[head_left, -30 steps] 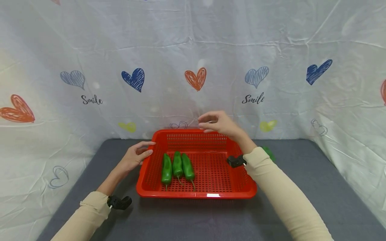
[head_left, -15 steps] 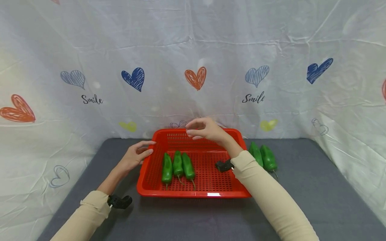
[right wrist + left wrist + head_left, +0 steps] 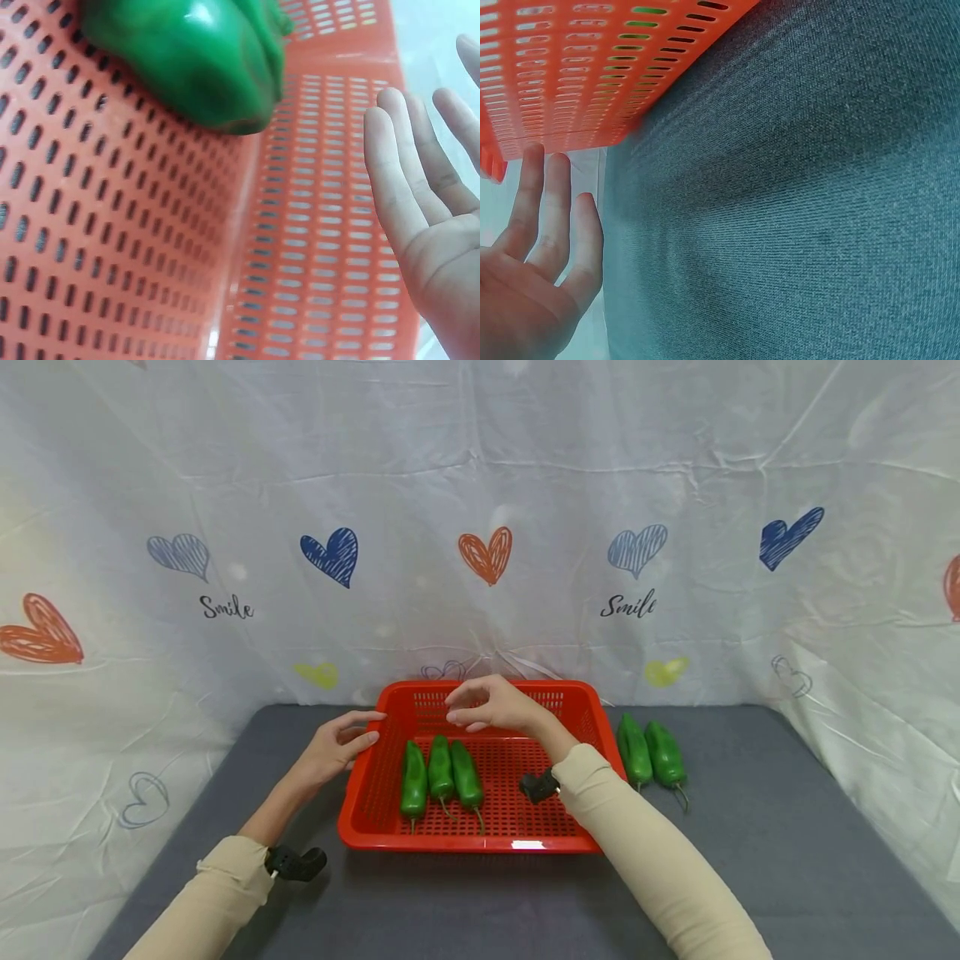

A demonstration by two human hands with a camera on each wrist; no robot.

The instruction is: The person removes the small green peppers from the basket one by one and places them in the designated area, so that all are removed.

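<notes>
Smooth, glossy plastic is being shown by the red basket [image 3: 420, 842], a white glint being thrown back by its near rim [image 3: 528, 844]. Inside the basket, light is being reflected by three smooth, shiny green peppers [image 3: 441, 768]. Under the basket, light is being dulled by matt, rough-woven grey cloth [image 3: 480, 910]. Behind the basket, a soft sheen is being shown by creased white sheeting [image 3: 408, 485].

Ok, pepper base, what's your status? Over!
Left hand at basket, left side. Right hand empty, above basket. Three peppers inside, two peppers on table, right side. Nothing seems in the way.
</notes>
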